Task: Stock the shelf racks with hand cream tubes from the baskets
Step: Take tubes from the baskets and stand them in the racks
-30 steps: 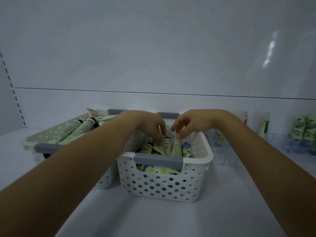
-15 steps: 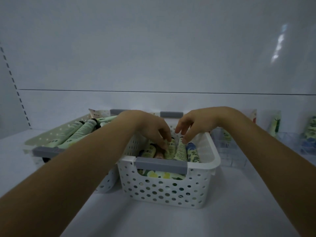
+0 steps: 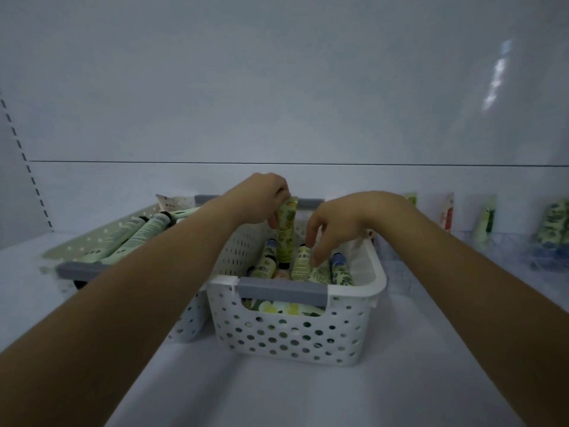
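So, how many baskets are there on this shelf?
2. One white basket stands in the middle, nearest the camera; the second basket sits beside it on the left, partly hidden by the left arm. No others are visible.

- The left hand [image 3: 261,201] pinches a green leaf-printed hand cream tube [image 3: 286,235], holding it upright with its cap down over a white perforated plastic basket [image 3: 292,334] with grey handles.
- The right hand [image 3: 341,223] reaches into that basket, its fingertips [image 3: 314,261] touching a pale green tube [image 3: 301,268] that lies among others.
- A second white basket [image 3: 189,318], just to the left, holds long mint-green tubes [image 3: 144,232].
- Blurred standing tubes [image 3: 485,223] line the back right of the white shelf [image 3: 308,396].
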A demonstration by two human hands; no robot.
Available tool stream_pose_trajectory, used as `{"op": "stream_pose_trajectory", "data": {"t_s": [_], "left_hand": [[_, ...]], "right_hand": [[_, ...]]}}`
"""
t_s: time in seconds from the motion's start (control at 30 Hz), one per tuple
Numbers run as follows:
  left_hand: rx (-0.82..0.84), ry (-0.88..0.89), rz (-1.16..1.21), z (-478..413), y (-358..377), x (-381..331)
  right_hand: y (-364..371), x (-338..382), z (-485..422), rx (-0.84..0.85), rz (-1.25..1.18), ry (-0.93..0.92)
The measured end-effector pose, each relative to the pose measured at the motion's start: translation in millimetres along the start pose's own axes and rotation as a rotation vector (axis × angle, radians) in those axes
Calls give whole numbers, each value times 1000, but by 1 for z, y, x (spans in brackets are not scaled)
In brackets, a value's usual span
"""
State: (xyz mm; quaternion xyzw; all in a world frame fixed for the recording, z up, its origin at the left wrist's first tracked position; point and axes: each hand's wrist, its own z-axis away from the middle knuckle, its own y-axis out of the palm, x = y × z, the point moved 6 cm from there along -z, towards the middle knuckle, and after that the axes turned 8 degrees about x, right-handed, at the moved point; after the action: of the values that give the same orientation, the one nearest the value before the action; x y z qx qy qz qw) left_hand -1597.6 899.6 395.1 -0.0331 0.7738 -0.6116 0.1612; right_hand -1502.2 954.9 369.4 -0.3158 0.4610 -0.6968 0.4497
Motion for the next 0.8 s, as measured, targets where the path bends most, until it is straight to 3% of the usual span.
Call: {"op": "stream_pose_trajectory", "data": {"t_s": [0.17,0.37,0.6,0.8], "left_hand": [[3,-26,22,0,1,4],[12,-38,37,2,2,5],[29,-32,27,2,3,7],[71,-29,3,4,5,5]], "right_hand": [[16,4,-13,101,138,123],[14,4,-10,34,227,175],[4,7,0,-50,-48,50],[-20,-18,14,-282,-319,9]]}}
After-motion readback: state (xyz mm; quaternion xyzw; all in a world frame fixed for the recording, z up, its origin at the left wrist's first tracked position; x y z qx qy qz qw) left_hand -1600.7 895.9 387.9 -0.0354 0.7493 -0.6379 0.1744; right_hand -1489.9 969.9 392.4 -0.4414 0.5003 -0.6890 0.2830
